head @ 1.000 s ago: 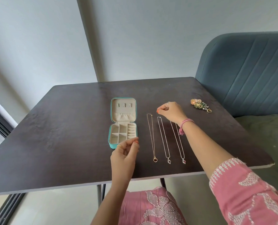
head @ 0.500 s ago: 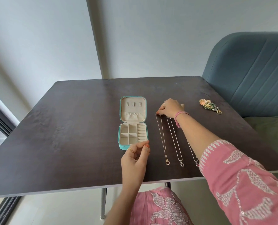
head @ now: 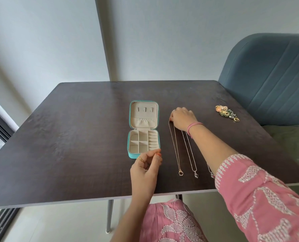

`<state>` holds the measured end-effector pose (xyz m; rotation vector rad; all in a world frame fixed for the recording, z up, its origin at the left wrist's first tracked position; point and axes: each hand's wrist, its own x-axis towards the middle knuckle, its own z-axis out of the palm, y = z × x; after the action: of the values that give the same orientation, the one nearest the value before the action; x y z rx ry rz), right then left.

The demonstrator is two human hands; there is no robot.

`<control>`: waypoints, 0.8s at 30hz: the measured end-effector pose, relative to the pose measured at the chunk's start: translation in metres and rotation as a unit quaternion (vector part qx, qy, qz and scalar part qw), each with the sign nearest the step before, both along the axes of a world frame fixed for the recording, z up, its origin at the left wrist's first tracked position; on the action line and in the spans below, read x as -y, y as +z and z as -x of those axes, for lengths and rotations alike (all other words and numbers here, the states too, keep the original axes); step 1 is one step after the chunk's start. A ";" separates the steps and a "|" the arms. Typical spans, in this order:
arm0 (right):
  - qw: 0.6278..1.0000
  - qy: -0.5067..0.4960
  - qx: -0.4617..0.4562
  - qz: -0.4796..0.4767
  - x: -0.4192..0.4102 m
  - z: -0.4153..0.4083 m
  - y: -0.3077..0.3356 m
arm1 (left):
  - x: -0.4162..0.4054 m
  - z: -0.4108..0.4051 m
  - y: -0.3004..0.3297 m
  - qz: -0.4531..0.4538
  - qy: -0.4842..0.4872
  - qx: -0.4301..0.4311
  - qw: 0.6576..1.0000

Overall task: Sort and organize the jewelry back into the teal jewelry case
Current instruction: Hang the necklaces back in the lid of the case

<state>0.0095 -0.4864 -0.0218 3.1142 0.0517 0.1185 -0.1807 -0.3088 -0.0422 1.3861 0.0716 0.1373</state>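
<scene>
The teal jewelry case (head: 129, 155) lies open on the dark table (head: 75, 137), its beige lid flat behind the divided tray. Three thin necklaces lie side by side to its right: a gold chain (head: 175, 151), a silver chain (head: 190, 154) and a third chain (head: 210, 172) mostly hidden under my right forearm. My right hand (head: 182, 118) rests on the far ends of the chains, its fingertips pinching the top of the gold chain. Just in front of the case hovers my left hand (head: 145, 168), fingers loosely curled and holding nothing.
A small pile of earrings and rings (head: 227, 113) lies near the table's right edge. A blue upholstered chair (head: 270, 75) stands right behind that edge. The table's front edge runs just below my left wrist.
My right hand slid left from the middle chains to the top of the gold chain. The left hand stayed in front of the case. The view shifted a little left.
</scene>
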 end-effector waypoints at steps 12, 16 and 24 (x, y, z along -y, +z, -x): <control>0.996 0.008 0.004 -0.089 0.001 0.014 0.000 | -0.003 0.003 0.004 0.042 -0.003 0.002 0.999; 0.987 0.024 0.020 -0.157 0.002 0.020 0.010 | -0.003 0.003 0.005 0.050 -0.003 0.001 0.999; 0.968 0.064 0.053 -0.238 0.001 0.037 0.046 | -0.004 0.005 0.007 0.057 -0.020 0.000 0.998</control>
<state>-0.0278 -0.4872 0.0243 3.5749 0.2590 0.3493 -0.1854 -0.3051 -0.0356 1.2736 0.0516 0.0990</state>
